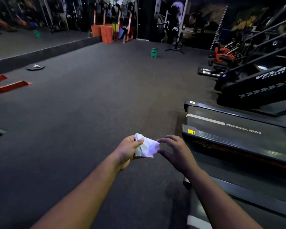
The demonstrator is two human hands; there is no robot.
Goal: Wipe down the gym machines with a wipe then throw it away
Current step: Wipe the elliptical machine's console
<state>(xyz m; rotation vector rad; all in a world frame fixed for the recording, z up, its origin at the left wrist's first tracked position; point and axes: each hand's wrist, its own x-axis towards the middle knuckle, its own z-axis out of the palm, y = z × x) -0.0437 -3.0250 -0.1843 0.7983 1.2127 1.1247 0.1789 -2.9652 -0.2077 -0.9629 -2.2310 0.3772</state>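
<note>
1. The left hand (128, 150) holds a crumpled white wipe (147, 147) out over the dark grey rubber floor (89, 104); its grip is curled round the wipe's left side.
2. The right hand (173, 151) is just beside the wipe's right edge. Its fingers are spread and bent; I cannot tell if they touch the wipe.
3. A black treadmill (238, 138) stands by the floor's right edge.
4. A small green bin (154, 52) stands near the floor's far edge.

Dark floor (89, 113), treadmill (238, 138), green bin (154, 52)
</note>
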